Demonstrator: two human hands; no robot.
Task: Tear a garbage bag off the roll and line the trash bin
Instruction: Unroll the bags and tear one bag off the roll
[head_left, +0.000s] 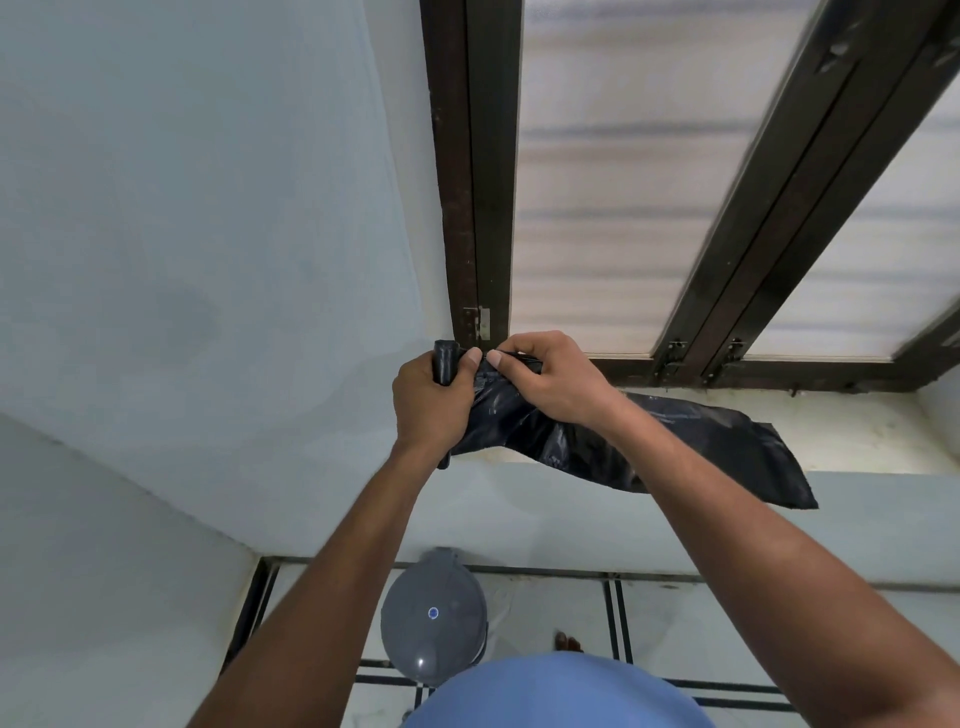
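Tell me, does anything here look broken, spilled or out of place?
Nothing stands out. The left hand grips the roll, the right hand pinches the bag beside it, and the loose end trails over the sill. The bin stands upright on the floor below, lid shut.

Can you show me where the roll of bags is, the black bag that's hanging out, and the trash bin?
roll of bags (444, 359), head view, its top end above the left hand's fist.
black bag (727, 441), head view, middle of the loose flat part.
trash bin (431, 618), head view, its grey lid.
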